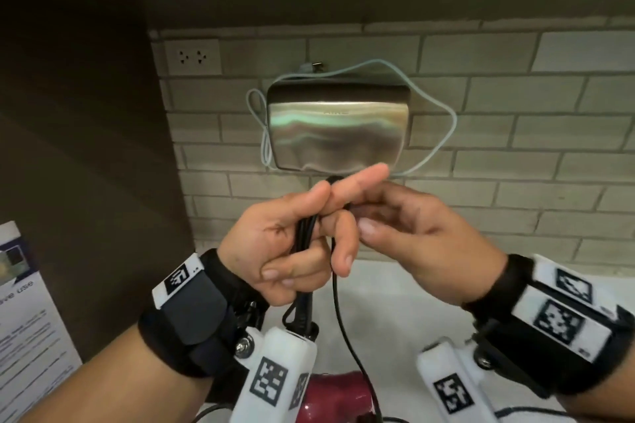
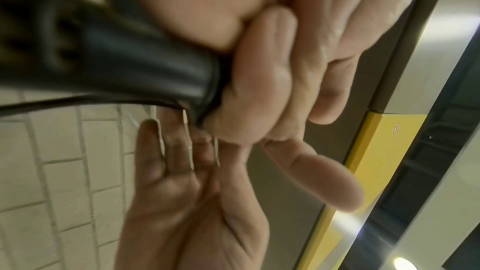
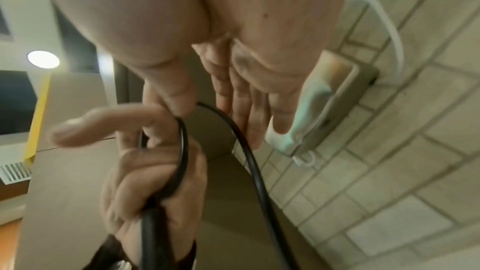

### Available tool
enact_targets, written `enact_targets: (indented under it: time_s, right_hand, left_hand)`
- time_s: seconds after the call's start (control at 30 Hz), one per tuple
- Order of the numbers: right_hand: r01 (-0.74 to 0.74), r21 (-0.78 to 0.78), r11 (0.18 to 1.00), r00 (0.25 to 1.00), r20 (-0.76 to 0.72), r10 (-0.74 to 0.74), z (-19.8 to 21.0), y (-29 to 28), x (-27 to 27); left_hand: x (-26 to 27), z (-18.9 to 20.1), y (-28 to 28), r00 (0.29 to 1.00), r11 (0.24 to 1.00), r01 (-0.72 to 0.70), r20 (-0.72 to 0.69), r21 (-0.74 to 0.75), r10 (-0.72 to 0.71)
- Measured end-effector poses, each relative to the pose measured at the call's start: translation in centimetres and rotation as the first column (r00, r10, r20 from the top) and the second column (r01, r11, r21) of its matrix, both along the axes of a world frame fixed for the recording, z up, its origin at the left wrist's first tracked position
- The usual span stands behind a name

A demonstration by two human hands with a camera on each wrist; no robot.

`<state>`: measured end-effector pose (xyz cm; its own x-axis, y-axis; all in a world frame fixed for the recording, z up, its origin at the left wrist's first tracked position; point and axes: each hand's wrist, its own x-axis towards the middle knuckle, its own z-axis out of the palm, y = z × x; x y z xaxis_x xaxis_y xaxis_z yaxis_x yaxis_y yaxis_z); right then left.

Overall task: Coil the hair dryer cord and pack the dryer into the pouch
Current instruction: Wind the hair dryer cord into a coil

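Low in the head view lies the maroon hair dryer (image 1: pixel 338 397), unpacked, no pouch in sight — the left hand (image 1: pixel 292 244) clenches a half-made bundle of black cord (image 1: pixel 304 233), the right hand (image 1: pixel 412 237) pinching its next loop.

brick wall (image 1: pixel 515 134) close behind hands (image 1: pixel 343 233), metal box (image 1: pixel 338 127) protruding, dark panel (image 1: pixel 86 113) left

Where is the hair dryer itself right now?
In the head view the red dryer lies at the bottom centre, on the white counter between the wrists, below the left hand gripping the cord.
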<state>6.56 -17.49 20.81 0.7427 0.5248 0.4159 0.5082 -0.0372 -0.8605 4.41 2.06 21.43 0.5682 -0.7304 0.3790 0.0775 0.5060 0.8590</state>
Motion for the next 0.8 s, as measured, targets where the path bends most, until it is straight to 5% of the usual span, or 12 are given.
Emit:
enact_targets:
  time_s: [0.17, 0.3, 0.47, 0.6, 0.7, 0.8]
  right_hand:
    - [-0.041, 0.069, 0.997, 0.972, -0.228, 0.056, -0.8, 3.3, -0.7]
    - [-0.015, -0.196, 0.981, 1.000, 0.015, 0.018, -3.1, 4.8, -1.3]
    - [0.149, -0.481, 0.864, 0.957, 0.290, -0.003, -3.9, 4.2, -2.0]
    - [0.347, -0.521, 0.780, 0.867, 0.495, -0.056, -2.3, 2.4, -3.4]
    - [0.390, -0.510, 0.766, 0.803, 0.596, -0.012, 0.9, 0.8, -3.6]
    - [0.341, -0.560, 0.756, 0.819, 0.571, 0.054, 3.5, -0.6, -2.5]
  left_hand:
    - [0.0, 0.3, 0.1, 0.999, 0.993, 0.041, -0.004, -0.111, -0.042]
    - [0.1, 0.5, 0.2, 0.980, 0.974, -0.200, -0.011, -0.105, 0.200]
    - [0.7, -0.1, -0.8, 0.720, 0.725, -0.688, 0.122, -0.003, 0.683]
    - [1.3, -1.3, -0.7, 0.596, 0.553, -0.803, 0.321, 0.223, 0.736]
    - [0.6, -2.6, -1.7, 0.712, 0.569, -0.702, 0.414, 0.428, 0.567]
    - [0.3, -3.0, -2.4, 0.844, 0.663, -0.536, 0.316, 0.523, 0.433]
